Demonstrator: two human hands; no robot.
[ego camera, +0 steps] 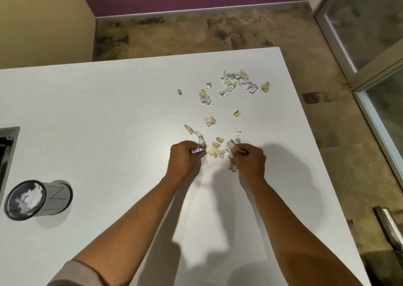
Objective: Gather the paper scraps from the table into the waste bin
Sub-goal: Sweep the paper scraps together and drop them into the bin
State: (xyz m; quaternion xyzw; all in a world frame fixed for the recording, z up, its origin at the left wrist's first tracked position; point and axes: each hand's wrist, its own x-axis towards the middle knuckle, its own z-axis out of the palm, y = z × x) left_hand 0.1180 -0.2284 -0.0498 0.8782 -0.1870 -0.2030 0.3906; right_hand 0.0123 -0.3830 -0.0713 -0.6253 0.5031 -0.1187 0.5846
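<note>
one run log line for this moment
left hand: grips scraps | right hand: grips scraps | far scraps: on table | waste bin: left

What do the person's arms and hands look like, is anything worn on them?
Both hands, the left hand and the right hand, are bare, with no gloves. No rings or watch show. Both forearms are uncovered. Only the left arm shows a pushed-up sleeve, pale pinkish-beige knit with a ribbed cuff, at the frame's bottom edge.

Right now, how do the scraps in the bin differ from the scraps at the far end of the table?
The scraps in the bin sit bunched inside the waste bin, at the table's left; the far scraps lie spread loose on the table, beyond both hands. Both groups are torn pale paper.
</note>
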